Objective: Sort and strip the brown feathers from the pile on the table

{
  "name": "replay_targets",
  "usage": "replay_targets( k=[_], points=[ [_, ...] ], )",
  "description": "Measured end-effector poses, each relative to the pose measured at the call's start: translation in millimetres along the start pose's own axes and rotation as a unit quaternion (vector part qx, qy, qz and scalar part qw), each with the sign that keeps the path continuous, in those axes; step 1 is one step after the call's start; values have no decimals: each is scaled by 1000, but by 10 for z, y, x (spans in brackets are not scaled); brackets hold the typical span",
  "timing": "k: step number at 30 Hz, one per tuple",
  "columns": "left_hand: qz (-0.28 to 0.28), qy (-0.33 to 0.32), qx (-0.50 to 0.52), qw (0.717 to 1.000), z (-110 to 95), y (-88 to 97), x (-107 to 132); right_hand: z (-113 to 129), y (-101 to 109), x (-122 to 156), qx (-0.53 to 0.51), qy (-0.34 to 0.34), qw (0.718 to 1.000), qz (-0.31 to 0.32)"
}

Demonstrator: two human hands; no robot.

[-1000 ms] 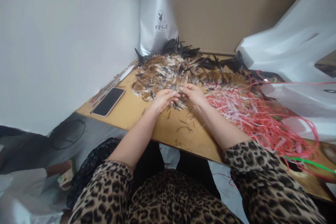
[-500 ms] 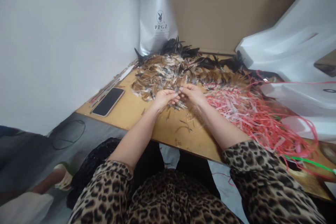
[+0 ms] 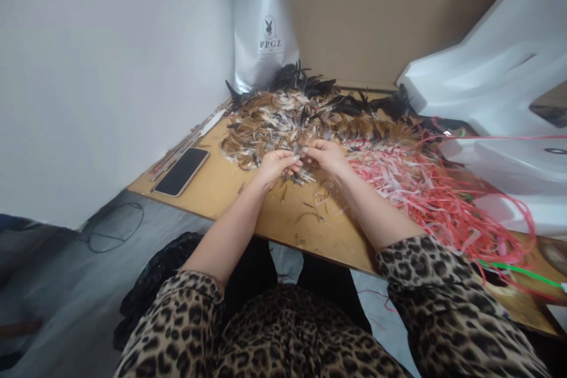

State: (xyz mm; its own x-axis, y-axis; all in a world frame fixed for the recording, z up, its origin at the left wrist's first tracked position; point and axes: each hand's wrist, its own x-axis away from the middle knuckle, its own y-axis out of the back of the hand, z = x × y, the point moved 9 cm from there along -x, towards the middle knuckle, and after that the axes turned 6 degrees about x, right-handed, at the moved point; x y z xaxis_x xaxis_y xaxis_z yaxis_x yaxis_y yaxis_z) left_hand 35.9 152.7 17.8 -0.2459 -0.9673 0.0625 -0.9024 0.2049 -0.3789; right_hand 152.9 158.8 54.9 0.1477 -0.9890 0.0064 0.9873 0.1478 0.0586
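Note:
My left hand and my right hand meet over the wooden table, fingertips pinched close together. Between them is a small greyish feather, partly covered by the fingers; both hands seem to grip it. Just beyond lies a broad heap of brown, white and black feathers. Several loose feather bits are scattered on the tabletop below my right hand. Beside my right forearm spreads a tangled pile of pink and red ribbon strips.
A phone lies at the table's left side, near thin sticks along the wall. Behind the feathers stands a silver-white bag. White moulded foam pieces lean at the right. A green strip crosses the right edge; a black plastic bag sits below.
My hands hold almost the same pinched pose. At lower left, a person's foot and pale clothing have moved out of view. The camera has shifted very slightly.

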Motion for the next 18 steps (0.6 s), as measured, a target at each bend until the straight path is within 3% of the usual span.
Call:
replay_targets(
  k=[3,6,12,15,18],
  points=[
    [-21,-8,15,1000,-18,53,-18,-24,29,-26,43,7,999,18],
    [-60,-27,48,997,-59,150,-38,-86,72,-63,156,20,986,46],
    [-82,-37,79,993,-80,217,-50,-223,38,-79,388,33,918,75],
    [-75,-34,84,993,-72,198,-44,-209,-6,-71,431,55,898,65],
    [-69,-31,87,993,-66,186,-42,-217,32,-82,410,46,909,52]
  ],
)
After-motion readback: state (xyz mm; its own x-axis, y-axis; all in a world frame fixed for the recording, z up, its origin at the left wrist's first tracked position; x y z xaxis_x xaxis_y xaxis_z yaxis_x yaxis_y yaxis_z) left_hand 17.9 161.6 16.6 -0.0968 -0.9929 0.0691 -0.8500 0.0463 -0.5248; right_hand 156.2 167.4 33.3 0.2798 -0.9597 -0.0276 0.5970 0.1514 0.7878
